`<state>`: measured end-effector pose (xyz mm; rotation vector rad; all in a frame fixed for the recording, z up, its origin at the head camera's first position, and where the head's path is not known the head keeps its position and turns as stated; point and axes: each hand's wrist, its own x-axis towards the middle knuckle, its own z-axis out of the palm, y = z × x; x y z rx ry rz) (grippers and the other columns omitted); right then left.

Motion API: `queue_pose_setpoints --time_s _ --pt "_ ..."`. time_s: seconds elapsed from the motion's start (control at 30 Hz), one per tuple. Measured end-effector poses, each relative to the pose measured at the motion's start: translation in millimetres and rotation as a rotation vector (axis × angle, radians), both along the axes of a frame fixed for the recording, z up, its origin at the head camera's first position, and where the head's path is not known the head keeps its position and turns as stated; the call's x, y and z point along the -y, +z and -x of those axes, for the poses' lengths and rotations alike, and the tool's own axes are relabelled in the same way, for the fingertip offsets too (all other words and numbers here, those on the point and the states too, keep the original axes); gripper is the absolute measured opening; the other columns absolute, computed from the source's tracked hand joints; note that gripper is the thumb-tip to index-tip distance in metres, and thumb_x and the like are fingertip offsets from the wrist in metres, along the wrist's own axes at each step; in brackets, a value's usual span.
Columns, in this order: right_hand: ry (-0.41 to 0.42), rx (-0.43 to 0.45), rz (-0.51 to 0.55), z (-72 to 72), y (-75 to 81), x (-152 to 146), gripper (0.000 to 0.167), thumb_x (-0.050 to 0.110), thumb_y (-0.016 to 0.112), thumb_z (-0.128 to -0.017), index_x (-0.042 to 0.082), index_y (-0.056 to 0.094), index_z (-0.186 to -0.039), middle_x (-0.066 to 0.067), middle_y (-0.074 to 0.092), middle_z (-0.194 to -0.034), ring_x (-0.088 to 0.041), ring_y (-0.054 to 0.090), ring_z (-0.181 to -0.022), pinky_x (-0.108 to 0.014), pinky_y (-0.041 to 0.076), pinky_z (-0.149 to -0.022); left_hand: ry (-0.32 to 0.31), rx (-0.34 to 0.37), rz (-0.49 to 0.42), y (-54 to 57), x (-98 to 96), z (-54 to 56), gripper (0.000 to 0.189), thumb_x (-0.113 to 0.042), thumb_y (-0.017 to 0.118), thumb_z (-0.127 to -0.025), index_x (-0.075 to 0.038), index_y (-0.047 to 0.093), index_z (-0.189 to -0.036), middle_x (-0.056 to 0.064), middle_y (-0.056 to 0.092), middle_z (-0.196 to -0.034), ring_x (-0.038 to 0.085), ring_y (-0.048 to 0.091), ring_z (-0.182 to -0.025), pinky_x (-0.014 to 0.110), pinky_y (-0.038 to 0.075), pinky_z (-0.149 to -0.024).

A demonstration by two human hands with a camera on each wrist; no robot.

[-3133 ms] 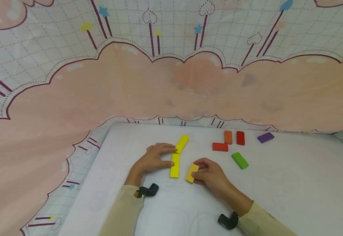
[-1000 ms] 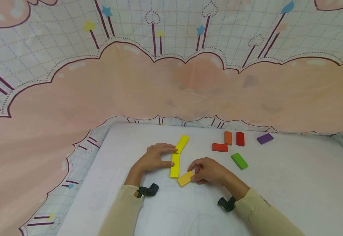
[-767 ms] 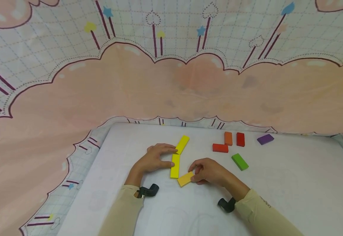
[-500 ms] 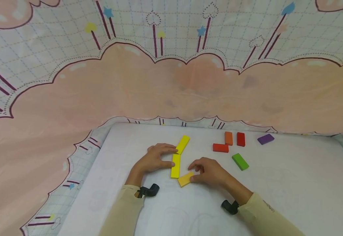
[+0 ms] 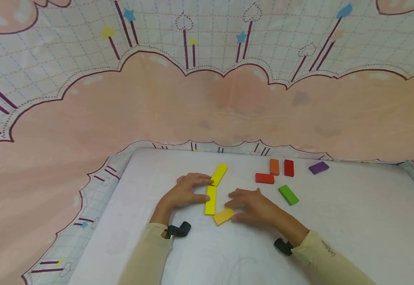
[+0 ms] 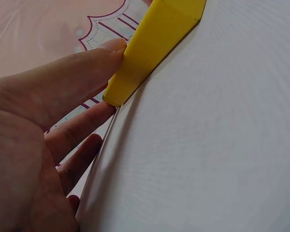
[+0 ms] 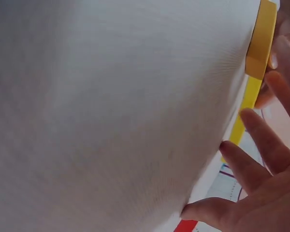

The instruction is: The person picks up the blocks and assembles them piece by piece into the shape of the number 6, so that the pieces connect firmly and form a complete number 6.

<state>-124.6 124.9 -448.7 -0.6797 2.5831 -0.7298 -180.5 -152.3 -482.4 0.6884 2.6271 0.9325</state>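
Observation:
Two flat bright-yellow blocks lie end to end, the farther one [image 5: 220, 174] slanting right and the nearer one [image 5: 210, 204] almost straight. My left hand [image 5: 185, 192] rests beside them, fingertips at the farther block and thumb against the nearer one. In the left wrist view the thumb touches the side of a yellow block [image 6: 154, 41]. An amber-yellow block [image 5: 224, 217] lies slanted at the nearer block's lower end. Just right of it is my right hand [image 5: 258, 208], fingers spread and holding nothing, thumb near its end. The right wrist view shows the spread fingers beyond the amber block [image 7: 261, 41].
Farther right on the white table [image 5: 353, 221] lie an orange block [image 5: 274, 167], two red blocks, one upright in view [image 5: 289, 168] and one sideways [image 5: 264, 178], a green block [image 5: 288, 195] and a purple block [image 5: 319, 168]. A patterned cloth [image 5: 192, 107] hangs behind.
My right hand turned the amber block and set its end by the nearer yellow block, then let go, spread its fingers and drew back slightly right. The left hand stayed put.

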Motion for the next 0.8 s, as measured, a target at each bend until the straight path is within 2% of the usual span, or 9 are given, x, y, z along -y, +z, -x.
queue_pose_setpoints --time_s 0.33,0.8 --pt "0.020 -0.035 -0.035 1.1 0.2 2.9 0.036 0.026 0.084 -0.085 0.031 0.077 -0.120 0.007 0.072 -0.123 -0.029 0.048 -0.142 -0.082 0.025 -0.107 -0.003 0.000 -0.014 0.7 1.2 -0.3 0.051 -0.038 0.077 -0.088 -0.029 0.066 -0.137 -0.006 0.056 -0.151 0.022 0.041 -0.147 0.062 0.016 -0.120" --pt "-0.010 -0.016 -0.063 2.3 2.9 7.2 0.034 0.024 0.085 -0.083 0.028 0.079 -0.116 0.006 0.072 -0.119 -0.029 0.051 -0.137 -0.080 0.025 -0.109 0.001 0.003 -0.011 -0.9 0.6 0.6 0.051 -0.039 0.078 -0.088 -0.030 0.066 -0.137 -0.006 0.056 -0.150 0.022 0.041 -0.146 0.062 0.016 -0.120"
